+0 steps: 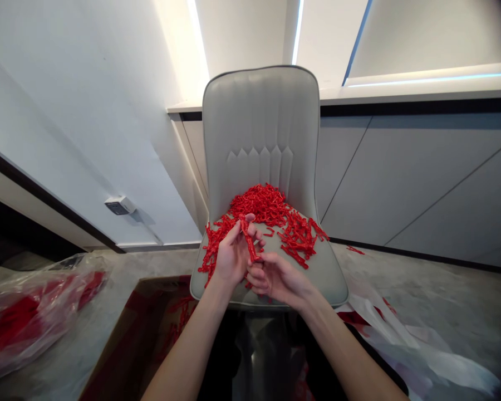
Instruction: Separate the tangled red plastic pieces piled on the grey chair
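Observation:
A glossy red plastic figure [250, 243], long and thin with a rounded top end, is held between my two hands above the seat of a grey chair [323, 278]. My left hand [230, 256] is closed round its upper part, thumb and fingers on either side. At its lower end, my right hand [278, 278] pinches it with thumb and fingers. Behind my hands lies a heap of small thin red pieces [261, 201]. Longer red pieces are piled on the seat's right [298, 236] and left [211, 245]; my hands partly hide the left pile.
The chair's padded backrest [261, 111] rises behind the heap. An open cardboard box [129, 328] with red pieces stands on the floor, lower left. A clear plastic bag [33, 317] holding red things lies further left. White plastic sheeting [426, 351] lies right; cabinets [401, 184] stand behind.

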